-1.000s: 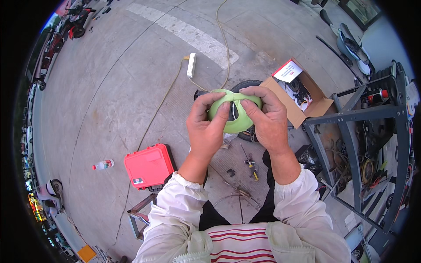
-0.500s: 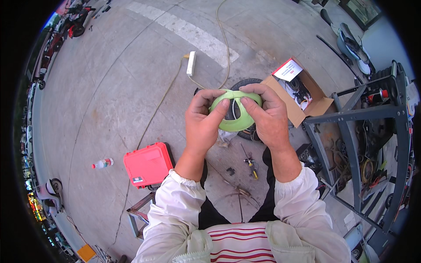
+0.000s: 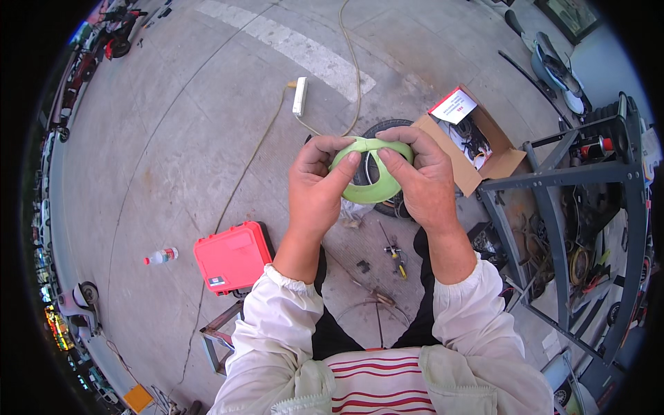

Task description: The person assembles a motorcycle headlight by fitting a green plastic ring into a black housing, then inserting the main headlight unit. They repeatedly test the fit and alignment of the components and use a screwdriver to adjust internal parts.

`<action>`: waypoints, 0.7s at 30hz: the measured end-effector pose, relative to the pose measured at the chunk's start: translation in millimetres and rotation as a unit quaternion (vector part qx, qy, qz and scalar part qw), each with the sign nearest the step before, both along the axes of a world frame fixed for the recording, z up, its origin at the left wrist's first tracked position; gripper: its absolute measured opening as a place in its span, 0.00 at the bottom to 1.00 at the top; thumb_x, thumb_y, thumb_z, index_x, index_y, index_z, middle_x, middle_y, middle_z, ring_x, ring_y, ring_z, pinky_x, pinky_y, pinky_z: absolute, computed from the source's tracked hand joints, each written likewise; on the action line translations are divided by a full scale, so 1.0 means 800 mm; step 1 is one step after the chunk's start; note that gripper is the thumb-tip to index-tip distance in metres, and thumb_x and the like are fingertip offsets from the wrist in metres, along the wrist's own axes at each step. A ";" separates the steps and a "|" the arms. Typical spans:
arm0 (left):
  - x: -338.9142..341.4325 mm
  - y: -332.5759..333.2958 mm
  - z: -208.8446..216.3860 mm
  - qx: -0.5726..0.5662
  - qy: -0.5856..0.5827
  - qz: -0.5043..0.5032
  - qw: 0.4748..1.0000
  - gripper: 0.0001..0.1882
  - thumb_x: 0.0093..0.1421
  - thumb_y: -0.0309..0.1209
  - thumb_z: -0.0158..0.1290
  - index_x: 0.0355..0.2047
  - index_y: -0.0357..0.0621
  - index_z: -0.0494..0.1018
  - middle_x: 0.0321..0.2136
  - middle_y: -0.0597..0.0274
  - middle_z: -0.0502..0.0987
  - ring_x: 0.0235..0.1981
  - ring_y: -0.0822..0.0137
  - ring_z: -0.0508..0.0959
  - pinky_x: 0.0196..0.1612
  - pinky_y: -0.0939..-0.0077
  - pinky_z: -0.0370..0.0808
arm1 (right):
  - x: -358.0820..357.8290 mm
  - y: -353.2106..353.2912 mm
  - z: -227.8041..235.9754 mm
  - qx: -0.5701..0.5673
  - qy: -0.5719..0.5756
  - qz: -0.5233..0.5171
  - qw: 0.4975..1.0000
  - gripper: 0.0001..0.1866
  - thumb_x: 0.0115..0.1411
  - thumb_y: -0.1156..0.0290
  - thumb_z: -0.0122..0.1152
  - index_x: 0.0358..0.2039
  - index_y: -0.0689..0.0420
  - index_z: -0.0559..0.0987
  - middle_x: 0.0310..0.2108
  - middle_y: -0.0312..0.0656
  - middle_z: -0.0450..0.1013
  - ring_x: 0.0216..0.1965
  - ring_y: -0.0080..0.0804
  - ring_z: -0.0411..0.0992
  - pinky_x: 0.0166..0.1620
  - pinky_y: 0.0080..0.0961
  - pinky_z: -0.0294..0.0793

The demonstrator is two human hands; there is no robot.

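Head: tire [image 3: 377, 127] behind green piece [image 3: 377, 192]

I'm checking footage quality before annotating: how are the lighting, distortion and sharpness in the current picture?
Head view: soft light, no hard shadows on the grey concrete floor; head view: fisheye bending, the dark-grey metal rack bowing near the right rim; head view: left hand, right hand and light-green curved piece fairly sharp, left-rim detail tiny.
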State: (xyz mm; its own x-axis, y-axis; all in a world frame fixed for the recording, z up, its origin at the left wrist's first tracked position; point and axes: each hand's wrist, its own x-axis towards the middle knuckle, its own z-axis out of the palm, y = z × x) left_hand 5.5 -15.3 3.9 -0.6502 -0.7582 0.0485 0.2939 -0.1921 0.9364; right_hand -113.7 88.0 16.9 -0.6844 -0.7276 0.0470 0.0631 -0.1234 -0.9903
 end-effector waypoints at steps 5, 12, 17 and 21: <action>-0.001 0.000 -0.001 0.008 0.010 -0.006 1.000 0.10 0.60 0.23 0.60 0.42 0.38 0.74 0.39 0.62 0.79 0.41 0.73 0.77 0.45 0.79 0.73 | 0.000 -0.001 0.002 -0.020 -0.016 0.001 1.000 0.10 0.60 0.77 0.63 0.43 0.59 0.80 0.31 0.31 0.74 0.32 0.14 0.67 0.35 0.15 0.67; -0.001 0.001 0.000 0.009 -0.003 -0.002 1.000 0.10 0.60 0.23 0.59 0.42 0.39 0.74 0.39 0.62 0.79 0.41 0.74 0.77 0.45 0.79 0.73 | -0.001 0.001 -0.002 -0.017 -0.013 0.008 1.000 0.09 0.60 0.76 0.63 0.42 0.59 0.80 0.32 0.30 0.74 0.32 0.14 0.67 0.36 0.14 0.67; -0.001 0.000 -0.002 0.007 -0.003 -0.008 1.000 0.10 0.61 0.23 0.59 0.42 0.38 0.74 0.39 0.62 0.79 0.41 0.73 0.77 0.46 0.78 0.73 | -0.001 0.001 0.000 -0.006 -0.007 0.005 1.000 0.09 0.60 0.76 0.63 0.42 0.58 0.80 0.31 0.30 0.74 0.31 0.14 0.67 0.34 0.15 0.67; -0.002 0.001 -0.002 0.007 0.003 -0.005 1.000 0.10 0.61 0.23 0.59 0.42 0.38 0.74 0.39 0.61 0.79 0.42 0.73 0.77 0.46 0.78 0.73 | -0.001 0.000 0.001 -0.009 -0.007 0.005 1.000 0.09 0.60 0.77 0.63 0.42 0.58 0.80 0.31 0.30 0.74 0.30 0.14 0.67 0.33 0.15 0.67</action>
State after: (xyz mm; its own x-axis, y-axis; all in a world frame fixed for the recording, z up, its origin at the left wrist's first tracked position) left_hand 4.3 -14.7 2.2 -0.6579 -0.7520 0.0416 0.2965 -0.2078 0.9322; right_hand -114.2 88.3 18.0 -0.6771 -0.7341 0.0503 0.0793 -0.1408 -0.9869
